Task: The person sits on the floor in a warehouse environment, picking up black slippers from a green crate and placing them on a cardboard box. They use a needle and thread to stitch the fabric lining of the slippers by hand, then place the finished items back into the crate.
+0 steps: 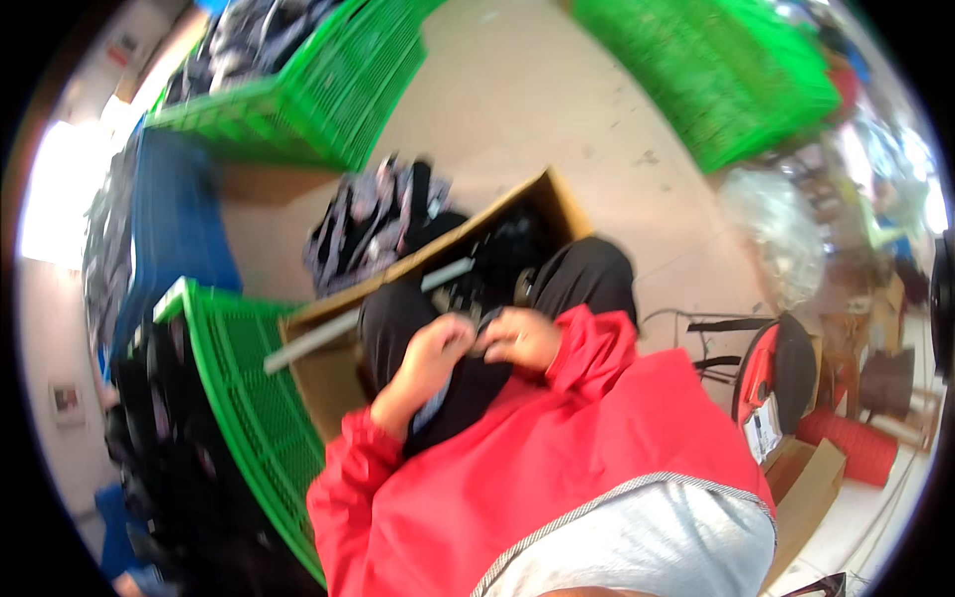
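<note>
My left hand point(435, 356) and my right hand point(521, 338) meet above my lap, between my knees. Both have their fingers curled and pinched close together. Whatever is between the fingertips is small, dark and blurred, and I cannot make it out. Just beyond the hands, an open cardboard box point(570, 204) stands against my knees with black items point(512, 244) inside. A pale flat bar point(313, 341) lies slanting across the near left part of the box. Behind the box sits a heap of grey and black strap-like pieces point(373, 219).
Green plastic crates stand close at left point(249, 383), far left point(343, 90) and far right point(706, 80). A blue crate point(179, 239) is between the left ones. To the right are a clear plastic bag point(781, 234), a red and black bag point(761, 373) and a red roll point(846, 446).
</note>
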A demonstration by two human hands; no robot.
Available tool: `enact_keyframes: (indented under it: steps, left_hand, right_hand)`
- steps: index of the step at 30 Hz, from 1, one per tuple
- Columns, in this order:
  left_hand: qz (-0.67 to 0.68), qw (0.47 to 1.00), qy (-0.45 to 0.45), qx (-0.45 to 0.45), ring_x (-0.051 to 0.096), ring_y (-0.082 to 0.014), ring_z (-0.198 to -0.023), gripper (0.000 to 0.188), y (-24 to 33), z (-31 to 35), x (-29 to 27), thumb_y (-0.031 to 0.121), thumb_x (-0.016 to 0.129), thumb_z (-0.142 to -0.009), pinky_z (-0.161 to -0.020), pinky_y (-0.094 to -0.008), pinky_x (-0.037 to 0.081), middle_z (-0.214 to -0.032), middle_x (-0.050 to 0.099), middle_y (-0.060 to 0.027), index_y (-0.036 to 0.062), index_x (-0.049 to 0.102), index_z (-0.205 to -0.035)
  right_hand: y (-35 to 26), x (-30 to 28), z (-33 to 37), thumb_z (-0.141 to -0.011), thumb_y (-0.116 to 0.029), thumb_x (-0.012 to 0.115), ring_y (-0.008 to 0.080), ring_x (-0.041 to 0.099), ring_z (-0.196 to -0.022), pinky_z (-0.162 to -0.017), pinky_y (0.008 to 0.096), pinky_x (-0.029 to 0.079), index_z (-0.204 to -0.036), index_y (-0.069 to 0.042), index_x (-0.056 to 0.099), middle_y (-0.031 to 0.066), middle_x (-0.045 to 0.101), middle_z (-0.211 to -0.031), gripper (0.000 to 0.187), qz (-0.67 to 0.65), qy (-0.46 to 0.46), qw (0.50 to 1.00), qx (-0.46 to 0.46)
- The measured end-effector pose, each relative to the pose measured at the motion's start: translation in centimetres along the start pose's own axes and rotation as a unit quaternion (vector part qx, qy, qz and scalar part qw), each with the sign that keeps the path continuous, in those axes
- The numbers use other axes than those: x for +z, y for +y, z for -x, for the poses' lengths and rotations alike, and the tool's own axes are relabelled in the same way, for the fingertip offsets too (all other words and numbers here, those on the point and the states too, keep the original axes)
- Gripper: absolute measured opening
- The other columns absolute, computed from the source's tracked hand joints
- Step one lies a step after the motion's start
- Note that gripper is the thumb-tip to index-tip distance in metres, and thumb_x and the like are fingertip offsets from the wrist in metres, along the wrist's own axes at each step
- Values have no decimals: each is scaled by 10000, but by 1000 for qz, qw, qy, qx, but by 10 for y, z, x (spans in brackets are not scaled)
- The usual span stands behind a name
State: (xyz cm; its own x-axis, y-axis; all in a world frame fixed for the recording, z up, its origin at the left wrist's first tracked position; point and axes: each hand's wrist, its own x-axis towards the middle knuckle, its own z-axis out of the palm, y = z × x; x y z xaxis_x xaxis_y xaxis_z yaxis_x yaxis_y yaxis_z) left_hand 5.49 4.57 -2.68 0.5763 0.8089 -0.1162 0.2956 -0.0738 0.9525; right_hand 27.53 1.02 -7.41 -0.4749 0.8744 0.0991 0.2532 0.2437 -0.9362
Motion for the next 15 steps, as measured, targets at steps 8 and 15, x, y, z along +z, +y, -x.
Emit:
enact_keyframes:
  steps: [8,15]
  left_hand:
    - [-4,998,-1,-55,569,-88,-784,116,2,-2,7,108,614,-941,-720,-247,470,-802,624,-28,9,644,-888]
    - [81,992,-20,-92,554,-70,-792,76,-8,-4,12,80,618,-937,-731,-217,448,-817,616,6,14,645,-911]
  right_hand:
    - [16,6,3,-868,-200,697,232,625,-933,-868,343,468,-1047,-90,703,61,703,-1000,211,-66,-15,997,-24]
    - [29,10,6,-888,-205,678,219,606,-985,-917,339,446,-1085,-39,685,91,678,-1008,258,-132,-26,991,-5]
